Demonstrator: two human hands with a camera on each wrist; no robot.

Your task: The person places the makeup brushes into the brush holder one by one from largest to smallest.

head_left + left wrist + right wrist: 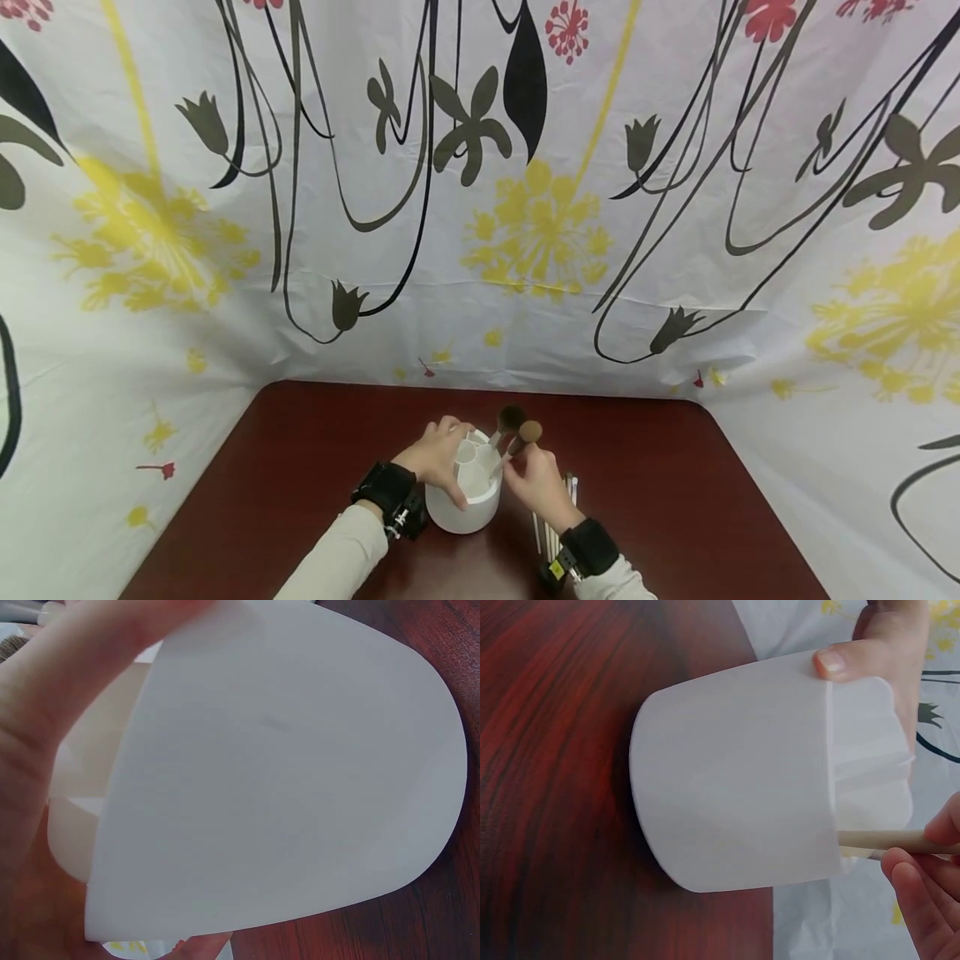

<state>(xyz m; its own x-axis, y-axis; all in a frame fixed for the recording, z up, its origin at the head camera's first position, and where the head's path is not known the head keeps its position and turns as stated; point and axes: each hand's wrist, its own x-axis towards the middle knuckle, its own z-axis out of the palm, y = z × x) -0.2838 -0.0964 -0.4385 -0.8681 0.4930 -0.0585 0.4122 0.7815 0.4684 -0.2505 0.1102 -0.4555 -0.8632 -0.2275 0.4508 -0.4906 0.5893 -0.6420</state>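
A white round brush holder [463, 510] with inner compartments stands on the table. My left hand [437, 458] grips its rim from the left, thumb on the near side and fingers across the far side; in the left wrist view the holder's wall [292, 772] fills most of the picture. At the right side my right hand [542, 487] pinches a makeup brush with a tan head [530, 431]. Its pale handle [885, 839] dips behind the holder's rim in the right wrist view. A second makeup brush with a dark head [512, 417] leans upright in the holder, just behind.
Several more brushes [551, 540] lie side by side on the dark red-brown table [660, 492], partly under my right hand and wrist. A flower-patterned white cloth [487, 333] hangs behind the table's far edge and along both sides.
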